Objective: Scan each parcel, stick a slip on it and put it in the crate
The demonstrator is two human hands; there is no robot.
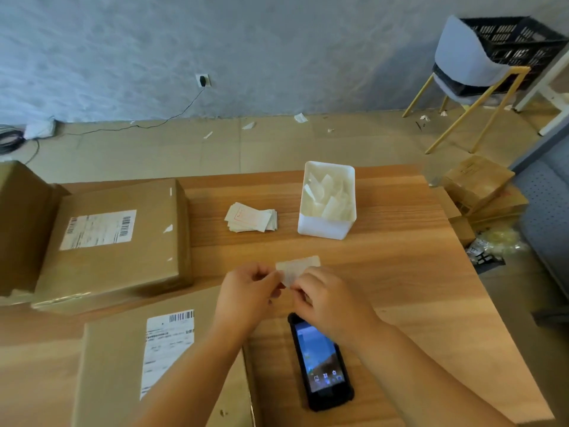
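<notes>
Pinching one slip between left hand and right hand, over the worktop. Probably peeling its backing: peel slowly from one corner, keep the sticky side untouched. Then press flat onto the parcel at 8 o'clock, clear of its barcode. Scrap into the white bin at 1 o'clock.

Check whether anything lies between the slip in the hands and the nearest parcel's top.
Nothing visible does. The left hand and right hand pinch the slip above the table; the nearest parcel lies just left of them, its top showing only a shipping label. The handheld scanner lies to that parcel's right, off the path.
</notes>
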